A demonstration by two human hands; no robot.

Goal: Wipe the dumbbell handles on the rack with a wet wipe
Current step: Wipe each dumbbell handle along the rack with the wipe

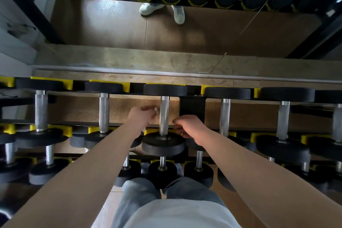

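The middle dumbbell lies on the top tier of the rack (192,105), its knurled steel handle (164,114) running away from me between two black heads. My left hand (142,116) is just left of the handle, fingers curled round a small pale wad, the wet wipe (156,110), which sits close against the handle's left side. My right hand (190,128) hovers just right of the handle's near end, above the near head (162,144). Its thumb and curled fingers point toward the handle; whether they hold anything is hidden.
More dumbbells with steel handles (104,113) (225,116) lie either side in yellow cradles (93,129). Lower tiers hold smaller dumbbells (162,172) near my legs. A mirror (185,33) behind the rack reflects the floor and white shoes.
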